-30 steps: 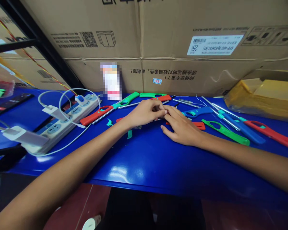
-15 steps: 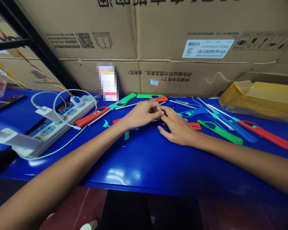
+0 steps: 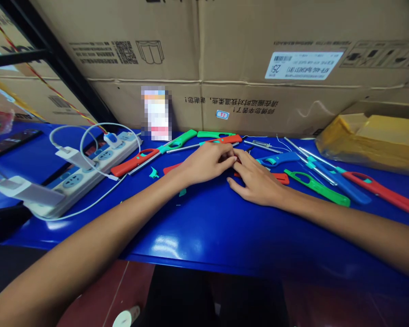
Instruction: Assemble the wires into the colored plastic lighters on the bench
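Watching this one remotely through the head cam: a big corrugated cardboard carton [image 3: 259, 59] walls off the far edge of a glossy blue tabletop [image 3: 225, 236], and a white multi-socket power strip [image 3: 78, 184] sits toward the left edge. Plastic-handled utility lighters with steel tubes lie scattered along the far edge, including a green lighter [image 3: 316, 188] and a red lighter [image 3: 378, 193] toward the right. Mid-table, the left hand [image 3: 206, 162] and right hand [image 3: 257, 184] are together, fingertips meeting over a small part I can't make out, so I can't tell if it's clamped. A little teal plastic clip [image 3: 153, 173] lies off to the left. Fiddly bits like this want a steady fingertip pinch, wrists low.
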Tool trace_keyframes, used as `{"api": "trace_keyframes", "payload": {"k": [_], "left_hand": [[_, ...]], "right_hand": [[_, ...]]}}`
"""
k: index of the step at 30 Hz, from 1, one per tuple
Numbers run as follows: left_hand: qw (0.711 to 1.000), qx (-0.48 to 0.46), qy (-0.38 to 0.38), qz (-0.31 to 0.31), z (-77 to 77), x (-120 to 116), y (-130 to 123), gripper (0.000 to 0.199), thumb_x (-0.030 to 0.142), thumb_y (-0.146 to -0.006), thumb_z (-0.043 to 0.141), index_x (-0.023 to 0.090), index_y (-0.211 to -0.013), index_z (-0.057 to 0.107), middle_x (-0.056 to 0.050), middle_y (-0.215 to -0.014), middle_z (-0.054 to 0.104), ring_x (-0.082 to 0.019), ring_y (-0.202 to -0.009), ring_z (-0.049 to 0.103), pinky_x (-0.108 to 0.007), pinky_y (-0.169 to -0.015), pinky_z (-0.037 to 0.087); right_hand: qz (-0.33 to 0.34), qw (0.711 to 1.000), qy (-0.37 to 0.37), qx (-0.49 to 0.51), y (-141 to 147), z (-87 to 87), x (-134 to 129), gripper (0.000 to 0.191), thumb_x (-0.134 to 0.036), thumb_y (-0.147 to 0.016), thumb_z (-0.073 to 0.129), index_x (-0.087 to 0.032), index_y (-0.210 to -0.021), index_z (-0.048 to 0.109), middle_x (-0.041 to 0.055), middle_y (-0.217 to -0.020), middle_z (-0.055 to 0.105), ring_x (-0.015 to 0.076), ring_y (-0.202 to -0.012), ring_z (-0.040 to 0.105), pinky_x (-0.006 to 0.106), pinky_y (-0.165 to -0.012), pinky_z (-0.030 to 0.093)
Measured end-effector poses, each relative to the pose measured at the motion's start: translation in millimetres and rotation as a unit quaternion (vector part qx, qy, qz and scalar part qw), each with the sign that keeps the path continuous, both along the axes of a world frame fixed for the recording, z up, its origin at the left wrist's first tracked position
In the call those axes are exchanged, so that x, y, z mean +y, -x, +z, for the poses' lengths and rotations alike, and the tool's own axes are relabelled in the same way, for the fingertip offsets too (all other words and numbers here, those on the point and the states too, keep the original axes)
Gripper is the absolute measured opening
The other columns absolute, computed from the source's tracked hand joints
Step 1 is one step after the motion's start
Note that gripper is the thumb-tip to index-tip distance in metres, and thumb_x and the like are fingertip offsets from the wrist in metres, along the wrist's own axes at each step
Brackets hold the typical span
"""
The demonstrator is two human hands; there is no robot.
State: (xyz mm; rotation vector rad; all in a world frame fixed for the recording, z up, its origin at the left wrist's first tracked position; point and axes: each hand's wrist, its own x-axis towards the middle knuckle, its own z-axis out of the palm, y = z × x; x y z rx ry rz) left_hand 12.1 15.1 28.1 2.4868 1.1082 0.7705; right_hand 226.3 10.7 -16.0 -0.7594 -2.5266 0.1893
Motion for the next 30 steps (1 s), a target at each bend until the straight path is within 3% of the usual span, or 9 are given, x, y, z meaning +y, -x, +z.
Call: {"api": "trace_keyframes", "payload": {"k": [5, 19, 25, 30], "left_hand": [[0.997, 0.053, -0.056, 0.0, -2.2, -5, -5, 0.024, 0.025, -0.105, 0.048, 0.016, -0.099, 0.069, -0.009, -0.092, 0.073, -0.02, -0.082, 0.068, -0.034, -0.08, 0.052], [0.995, 0.068, -0.074, 0.022, -3.4, -7, -3, 0.024, 0.024, -0.104, 0.047, 0.016, -0.101, 0.069, -0.012, -0.099, 0.07, -0.025, -0.096, 0.066, -0.039, -0.087, 0.054], [0.989, 0.102, -0.086, 0.058, -3.3, 2, 8, 0.024, 0.02, -0.1, 0.049, 0.016, -0.099, 0.072, -0.013, -0.097, 0.069, -0.026, -0.097, 0.065, -0.041, -0.09, 0.053], [0.987, 0.139, -0.08, 0.015, -4.4, 7, 14, 0.024, 0.017, -0.097, 0.052, 0.016, -0.102, 0.076, -0.012, -0.103, 0.07, -0.026, -0.101, 0.065, -0.041, -0.094, 0.053]], "right_hand": [[0.0, 1.0, -0.001, 0.004, 1, 0.6, 0, 0.049, -0.031, -0.102, 0.057, -0.024, -0.151, 0.053, 0.0169, -0.154, 0.051, 0.0409, -0.145, 0.049, 0.072, -0.118, 0.047], [-0.002, 1.0, -0.006, 0.0, 1, -0.8, 0, 0.045, -0.032, -0.106, 0.052, -0.026, -0.15, 0.059, 0.0123, -0.14, 0.068, 0.037, -0.136, 0.06, 0.066, -0.119, 0.049], [-0.007, 1.0, -0.028, 0.009, -1, -3.6, 5, 0.039, -0.026, -0.107, 0.052, -0.03, -0.141, 0.07, 0.0072, -0.131, 0.077, 0.0325, -0.132, 0.066, 0.062, -0.116, 0.052], [0.003, 1.0, -0.023, 0.004, -9, 6.0, 22, 0.029, -0.027, -0.108, 0.054, -0.029, -0.123, 0.078, 0.0061, -0.122, 0.079, 0.0292, -0.116, 0.072, 0.052, -0.105, 0.058]]}}
